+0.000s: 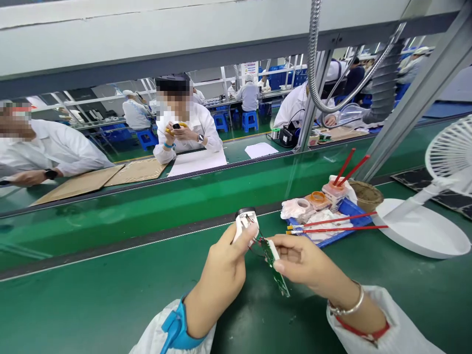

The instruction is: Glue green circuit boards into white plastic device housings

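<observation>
My left hand (pixel 227 263), with a blue strap on its wrist, is closed on a white plastic housing (pixel 244 223) with a black rounded end. Thin dark and red wires run from the housing to a narrow green circuit board (pixel 275 268). The board is pinched between the thumb and fingers of my right hand (pixel 302 260), just right of the housing, and its lower end slants down over the green bench. Part of the housing is hidden behind my left thumb.
A blue tray (pixel 334 238) at the right holds tape rolls, cloths and red-handled brushes (pixel 342 223). Beside it are a brown pot (pixel 365 196) and a white fan (pixel 424 216). Beyond the green divider (pixel 191 196), several people sit at benches.
</observation>
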Demonstrator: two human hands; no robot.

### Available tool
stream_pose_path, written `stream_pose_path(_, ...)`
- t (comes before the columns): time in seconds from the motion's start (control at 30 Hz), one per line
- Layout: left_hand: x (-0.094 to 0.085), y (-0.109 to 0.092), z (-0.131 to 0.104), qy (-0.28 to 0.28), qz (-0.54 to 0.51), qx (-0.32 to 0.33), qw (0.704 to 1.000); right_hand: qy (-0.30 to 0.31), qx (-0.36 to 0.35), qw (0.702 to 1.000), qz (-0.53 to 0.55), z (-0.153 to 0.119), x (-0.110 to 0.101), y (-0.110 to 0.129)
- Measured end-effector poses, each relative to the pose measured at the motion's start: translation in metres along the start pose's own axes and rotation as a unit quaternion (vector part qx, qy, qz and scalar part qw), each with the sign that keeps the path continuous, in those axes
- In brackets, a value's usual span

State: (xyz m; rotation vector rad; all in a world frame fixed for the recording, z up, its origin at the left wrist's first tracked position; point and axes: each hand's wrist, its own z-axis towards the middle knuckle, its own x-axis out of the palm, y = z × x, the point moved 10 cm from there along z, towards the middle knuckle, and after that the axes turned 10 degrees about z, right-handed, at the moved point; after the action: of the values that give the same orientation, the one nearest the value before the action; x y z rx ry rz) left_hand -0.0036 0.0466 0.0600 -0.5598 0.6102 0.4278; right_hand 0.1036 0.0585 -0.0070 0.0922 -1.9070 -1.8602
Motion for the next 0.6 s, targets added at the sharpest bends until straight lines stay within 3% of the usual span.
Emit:
stream_pose_path(0.13, 0.011, 0.005, 0.0, 0.042, 0.109, -0.023, 0.993, -0.07, -0.136, 0.969, -0.193, -0.006, 0.003, 0.024)
stream_pose_path(0.27, 0.008, 0.003, -0.001, 0.014, 0.164, -0.03, 0.986, -0.116, -0.251, 0.931, -0.239, -0.017, 0.009, 0.041)
stream_pose_path(0.47, 0.013, -0.001, -0.004, 0.011, 0.179, -0.023, 0.983, -0.193, -0.292, 0.917, -0.193, -0.027, 0.0, 0.041)
stream_pose_path(0.6, 0.018, -0.005, -0.008, 0.026, 0.158, -0.011, 0.987, -0.219, -0.266, 0.93, -0.127, -0.028, -0.008, 0.033)
